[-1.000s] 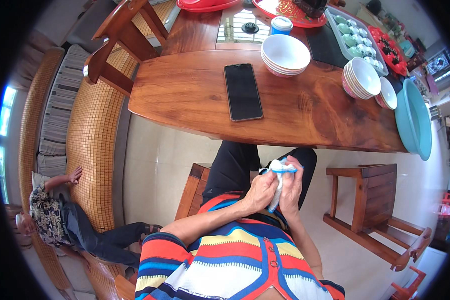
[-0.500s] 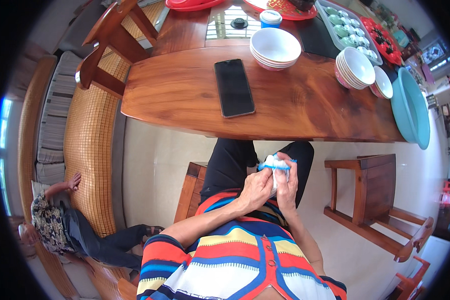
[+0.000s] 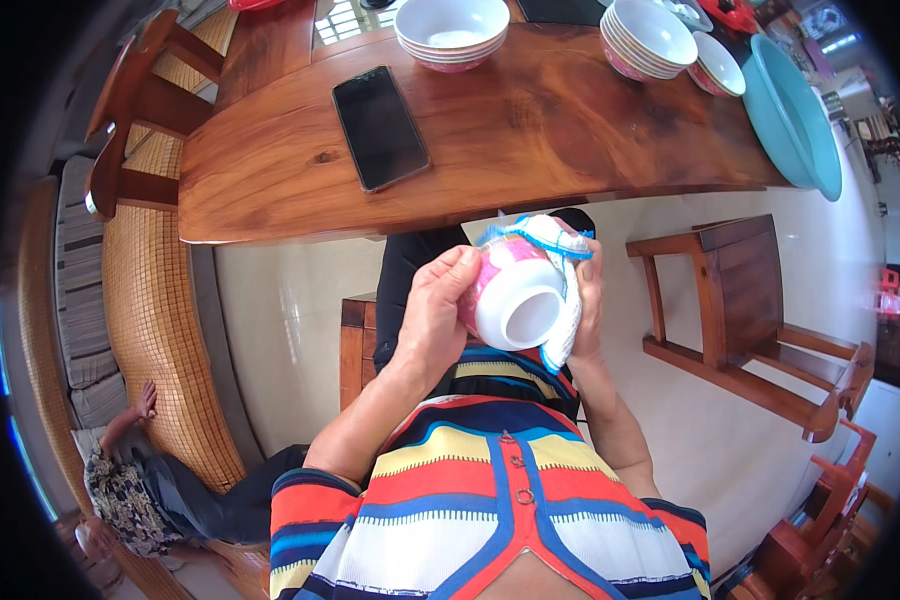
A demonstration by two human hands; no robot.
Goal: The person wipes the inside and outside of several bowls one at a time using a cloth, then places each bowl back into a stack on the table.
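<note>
Left hand (image 3: 434, 312) half-closed on the pink-and-white bowl (image 3: 510, 295), right hand (image 3: 591, 305) curled round the blue-edged white cloth (image 3: 569, 305) against it

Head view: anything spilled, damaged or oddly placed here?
Nothing clearly stands out. The pink bowl in the left hand shows no visible damage, and the phone lies flat on the table. The teal basin looks tilted at the table's end, but fisheye distortion may explain that.
</note>
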